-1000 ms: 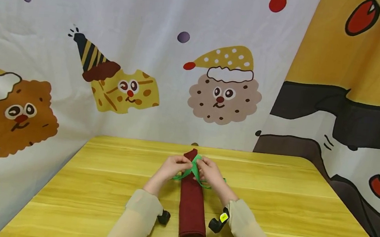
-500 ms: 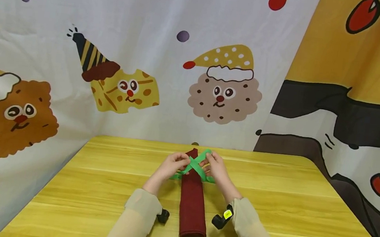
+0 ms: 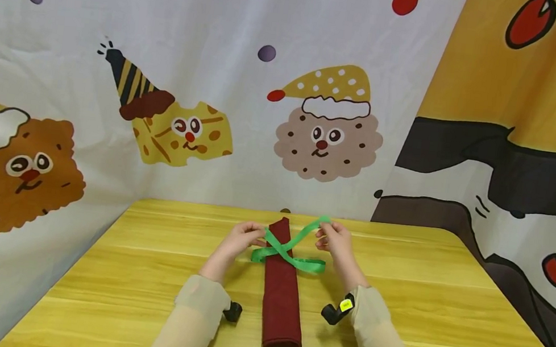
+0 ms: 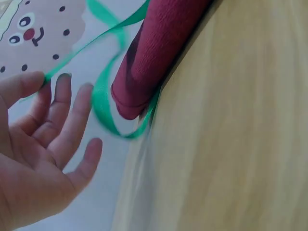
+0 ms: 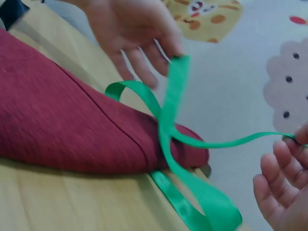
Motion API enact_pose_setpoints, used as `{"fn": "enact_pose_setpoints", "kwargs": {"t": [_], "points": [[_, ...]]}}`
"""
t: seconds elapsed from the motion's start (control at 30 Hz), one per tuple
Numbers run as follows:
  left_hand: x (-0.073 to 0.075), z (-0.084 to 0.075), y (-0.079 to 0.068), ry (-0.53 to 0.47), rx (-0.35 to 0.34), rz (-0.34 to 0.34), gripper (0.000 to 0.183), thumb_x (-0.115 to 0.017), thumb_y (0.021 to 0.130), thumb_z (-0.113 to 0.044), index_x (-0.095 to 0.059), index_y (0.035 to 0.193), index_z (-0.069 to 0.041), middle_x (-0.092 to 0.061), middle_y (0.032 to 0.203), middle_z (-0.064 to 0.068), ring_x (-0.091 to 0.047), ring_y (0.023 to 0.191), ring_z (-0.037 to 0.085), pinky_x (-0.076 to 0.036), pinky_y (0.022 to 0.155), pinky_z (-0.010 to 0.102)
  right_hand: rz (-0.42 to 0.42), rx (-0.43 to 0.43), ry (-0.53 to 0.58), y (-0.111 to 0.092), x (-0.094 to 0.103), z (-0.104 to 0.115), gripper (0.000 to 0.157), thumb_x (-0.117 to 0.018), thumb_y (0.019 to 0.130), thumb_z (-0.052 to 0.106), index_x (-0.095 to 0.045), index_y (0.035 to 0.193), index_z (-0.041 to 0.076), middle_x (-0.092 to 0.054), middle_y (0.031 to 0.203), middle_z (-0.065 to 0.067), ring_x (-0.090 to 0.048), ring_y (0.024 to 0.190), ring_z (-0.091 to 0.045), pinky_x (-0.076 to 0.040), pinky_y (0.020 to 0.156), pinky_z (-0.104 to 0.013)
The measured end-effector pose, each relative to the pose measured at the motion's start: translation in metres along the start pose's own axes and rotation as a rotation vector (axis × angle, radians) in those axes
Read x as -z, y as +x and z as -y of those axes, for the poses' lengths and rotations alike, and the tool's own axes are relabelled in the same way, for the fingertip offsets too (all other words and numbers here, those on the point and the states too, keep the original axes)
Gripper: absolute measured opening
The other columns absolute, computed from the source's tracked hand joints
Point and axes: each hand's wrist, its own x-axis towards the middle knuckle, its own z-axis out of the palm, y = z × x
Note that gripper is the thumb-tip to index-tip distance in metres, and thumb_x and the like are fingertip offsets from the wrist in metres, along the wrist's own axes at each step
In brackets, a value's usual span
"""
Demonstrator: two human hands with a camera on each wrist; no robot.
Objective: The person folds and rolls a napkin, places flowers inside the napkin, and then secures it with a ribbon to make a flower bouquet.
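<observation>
A dark red rolled or folded cloth [image 3: 282, 305] lies lengthwise on the table, its far end narrower. Around that far part runs a green ribbon [image 3: 306, 264], crossed over itself on top, with loops sticking out on both sides. My left hand [image 3: 246, 237] pinches one ribbon end between thumb and index finger; in the left wrist view the other fingers of the left hand [image 4: 57, 139] are spread. On the other side my right hand [image 3: 337, 242] pinches the second end, raised above the cloth. The right wrist view has both ends stretched apart from the crossing.
The yellow wooden table [image 3: 400, 279] extends to both sides and ends at a patterned curtain [image 3: 235, 186] behind it. Black wrist cameras [image 3: 337, 311] sit at both cuffs, beside the cloth.
Both hands have moved apart, the right one farther to the right, drawing the ribbon ends outward. The ribbon's crossing now lies lower on the cloth and shows plainly.
</observation>
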Motion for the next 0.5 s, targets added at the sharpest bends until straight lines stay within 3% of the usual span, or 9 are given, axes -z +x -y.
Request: {"fn": "enact_pose_setpoints", "kwargs": {"t": [0.13, 0.27, 0.4, 0.5], "points": [[0.008, 0.0, -0.001, 0.039, 0.044, -0.084, 0.022, -0.06, 0.095, -0.017, -0.064, 0.106, 0.002, -0.063, 0.111, 0.013, -0.063, 0.102, 0.04, -0.038, 0.095, 0.053, -0.043, -0.016, -0.023, 0.005, 0.014, -0.005, 0.02, -0.057, 0.095, 0.016, -0.056, 0.09, -0.003, -0.057, 0.072, -0.003, -0.054, 0.053, -0.012, -0.052, 0.057, -0.028], [0.021, -0.001, -0.002, 0.03, 0.088, -0.16, 0.017, -0.062, 0.093, -0.018, -0.066, 0.1, -0.003, -0.065, 0.104, 0.009, -0.067, 0.093, 0.03, -0.039, 0.088, 0.048, -0.066, -0.027, -0.046, 0.007, 0.026, -0.008, 0.021, -0.058, 0.095, 0.017, -0.057, 0.092, -0.005, -0.055, 0.071, -0.002, -0.051, 0.053, -0.013, -0.05, 0.058, -0.031], [0.038, -0.002, -0.005, 0.014, 0.113, -0.184, 0.018, -0.062, 0.093, -0.018, -0.065, 0.101, -0.003, -0.067, 0.102, 0.009, -0.068, 0.09, 0.026, -0.039, 0.084, 0.044, -0.087, -0.046, -0.053, 0.009, 0.035, -0.01, 0.023, -0.058, 0.094, 0.017, -0.057, 0.095, -0.006, -0.053, 0.07, -0.001, -0.048, 0.053, -0.012, -0.048, 0.057, -0.029], [0.05, -0.002, -0.007, 0.0, 0.132, -0.19, 0.021, -0.062, 0.094, -0.021, -0.065, 0.104, -0.003, -0.068, 0.101, 0.008, -0.067, 0.092, 0.025, -0.039, 0.09, 0.047, -0.104, -0.06, -0.042, 0.012, 0.041, -0.011, 0.019, -0.058, 0.093, 0.016, -0.057, 0.092, -0.004, -0.052, 0.069, -0.001, -0.046, 0.053, -0.012, -0.046, 0.055, -0.027]]}}
